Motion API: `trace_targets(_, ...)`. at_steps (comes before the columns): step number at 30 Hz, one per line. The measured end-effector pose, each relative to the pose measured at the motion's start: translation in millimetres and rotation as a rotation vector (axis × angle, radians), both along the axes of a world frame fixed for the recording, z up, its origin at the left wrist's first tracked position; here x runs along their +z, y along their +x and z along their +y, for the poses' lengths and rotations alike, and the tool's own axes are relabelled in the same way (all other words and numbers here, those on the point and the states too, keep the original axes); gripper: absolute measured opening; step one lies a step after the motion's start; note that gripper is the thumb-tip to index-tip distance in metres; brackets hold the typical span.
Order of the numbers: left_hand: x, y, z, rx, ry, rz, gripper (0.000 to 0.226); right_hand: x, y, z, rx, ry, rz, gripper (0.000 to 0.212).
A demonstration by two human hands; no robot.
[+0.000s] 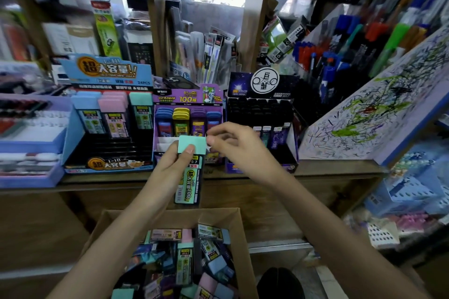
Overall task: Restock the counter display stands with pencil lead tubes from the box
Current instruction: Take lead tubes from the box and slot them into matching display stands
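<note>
Head view: shelves at the edges blur, their packets unreadable; the cardboard box (233,226) is cut off below. A wooden counter (328,170) carries three display stands, blue (73,133), purple (189,97) and black (291,148). The left hand (167,172) grips an upright mint lead tube (188,177), thumb on its cap; the right hand (238,145) pinches something small beside that cap, too small to tell.

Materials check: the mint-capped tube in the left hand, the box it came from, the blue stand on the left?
Mint-capped tube: looks like plastic, with an opaque matte cap and a dark body under a glossy printed label. Box: brown corrugated cardboard by its dull, raw-edged flaps. Blue stand: probably printed card with a slight sheen, judging by its thin folded walls and flat header panel.
</note>
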State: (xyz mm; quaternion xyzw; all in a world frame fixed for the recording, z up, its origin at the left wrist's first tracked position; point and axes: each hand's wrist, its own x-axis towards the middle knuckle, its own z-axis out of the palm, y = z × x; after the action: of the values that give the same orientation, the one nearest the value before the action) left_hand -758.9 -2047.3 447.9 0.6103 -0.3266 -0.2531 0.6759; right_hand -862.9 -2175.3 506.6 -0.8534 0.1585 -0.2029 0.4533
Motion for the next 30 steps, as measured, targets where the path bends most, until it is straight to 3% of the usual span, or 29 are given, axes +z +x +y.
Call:
trace_targets(7, 12.1, 39.7, 44.8, 0.075, 0.006, -0.262, 0.026, 8.9, 56.2, 38.4, 0.045, 0.045, -0.041, 0.010)
trace_targets(12, 3.4, 94.5, 87.6, 0.220, 0.314, -0.726, 0.062, 30.9, 101.6, 37.7, -0.032, 0.045, -0.145, 0.005)
trace_targets(14, -2.7, 115.0, 99.5, 0.201, 0.404, -0.826, 0.065, 37.1, 119.7, 35.6, -0.073, 0.014, -0.200, 0.005)
trace_targets(18, -20.6, 142.9, 108.3, 0.151, 0.484, -0.878, 0.059, 38.7, 151.4, 35.1, -0.133, -0.217, -0.241, 0.012)
trace_targets(26, -40.5, 151.3, 108.7, 0.257, 0.461, -1.009, 0.041, 13.1, 176.1, 32.1, -0.018, -0.858, -0.067, 0.023)
trace_targets(30, -42.6, 151.9, 108.1, 0.257, 0.456, -0.993, 0.041, 15.4, 183.1, 30.3, -0.033, -0.833, -0.060, 0.025)
